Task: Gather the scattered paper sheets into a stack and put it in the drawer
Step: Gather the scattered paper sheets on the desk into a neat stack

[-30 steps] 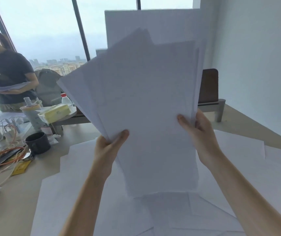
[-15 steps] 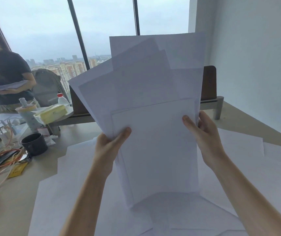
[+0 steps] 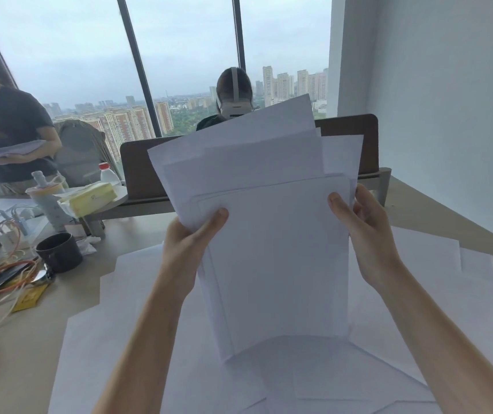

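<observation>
I hold a loose bunch of white paper sheets [image 3: 272, 234] upright, its bottom edge standing on the sheets below. The sheets are fanned and uneven at the top. My left hand [image 3: 188, 243] grips the bunch's left edge, thumb in front. My right hand [image 3: 364, 231] holds the right edge, thumb on the front and fingers behind. More white sheets [image 3: 418, 339] lie scattered flat over the table [image 3: 15, 369] under and around the bunch. No drawer is in view.
At the table's left lie a dark mug [image 3: 58, 251], orange cables [image 3: 0, 276], a bottle [image 3: 46, 198] and a yellow tissue pack [image 3: 91, 195]. A brown divider panel [image 3: 140, 168] stands behind. One person [image 3: 9, 138] stands at left holding papers; another person [image 3: 235, 94] sits beyond the divider.
The bunch has dropped lower and its sheets have slid down closer together. The view now shows the person behind the divider, who was hidden by the paper before.
</observation>
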